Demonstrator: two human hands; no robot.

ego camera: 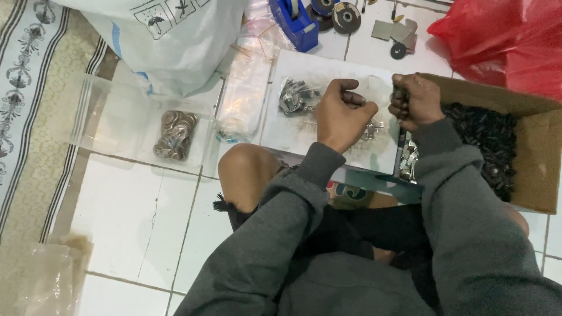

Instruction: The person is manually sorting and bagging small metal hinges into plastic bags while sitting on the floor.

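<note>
1. The left hand [339, 114] is curled into a fist over the white tray [281, 137] that rests on the floor tiles in front of the person's knee [249, 172]. Its grip is closed, but I cannot tell whether anything sits inside it.
2. The right hand [413, 99] is closed around a pinch of small metal parts [399, 93], held just above the tray's right edge and beside the cardboard box [535, 149].
3. Done so far, as it looks: 1 small pile of silver clips [298, 96] lies on the tray's upper left, and a few loose pieces [372, 130] lie between the 2 hands. A clear bag of round metal discs [174, 136] lies closed to the left.
4. Left, as it looks: the box holds a deep heap of dark parts [483, 143], so most of the stock appears unsorted.
5. Edges: the box wall stands right against the tray's right side, and more silver pieces [408, 159] lie in the gap there. The tray's near edge touches the person's legs.
6. Open room: the tray's middle and lower left are bare. Beyond it, a blue tape dispenser [295, 23], grinding discs [345, 16], a white sack [170, 35] and a red plastic bag [506, 38] crowd the far side; bare tiles lie at lower left.
</note>
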